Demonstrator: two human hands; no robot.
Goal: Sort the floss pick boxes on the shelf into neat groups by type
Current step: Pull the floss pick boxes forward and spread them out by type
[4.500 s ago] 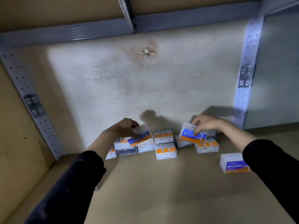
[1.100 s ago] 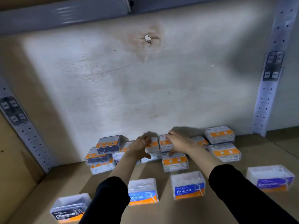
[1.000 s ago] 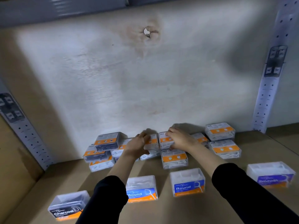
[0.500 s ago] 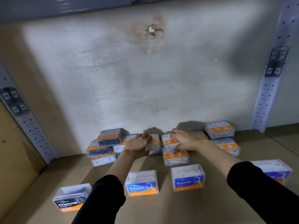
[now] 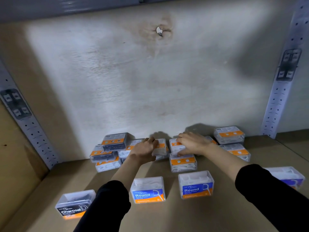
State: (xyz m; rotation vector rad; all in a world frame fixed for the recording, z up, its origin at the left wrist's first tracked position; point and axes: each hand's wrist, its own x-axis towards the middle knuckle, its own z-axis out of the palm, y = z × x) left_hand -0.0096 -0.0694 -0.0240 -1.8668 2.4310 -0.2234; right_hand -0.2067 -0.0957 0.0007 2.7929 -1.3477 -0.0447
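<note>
The left hand (image 5: 145, 150) grips one clear, orange-labelled floss pick box (image 5: 160, 146), the right hand (image 5: 192, 144) its neighbour (image 5: 173, 148), amid the cluster at the far wall of the shelf (image 5: 167, 218); blue Round boxes (image 5: 148, 190) stand near

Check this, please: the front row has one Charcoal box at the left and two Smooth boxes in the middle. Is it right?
Not quite. The head view shows the left Round box and the right Round box there: Round, not Smooth. The Charcoal box is at the left, as said.
</note>
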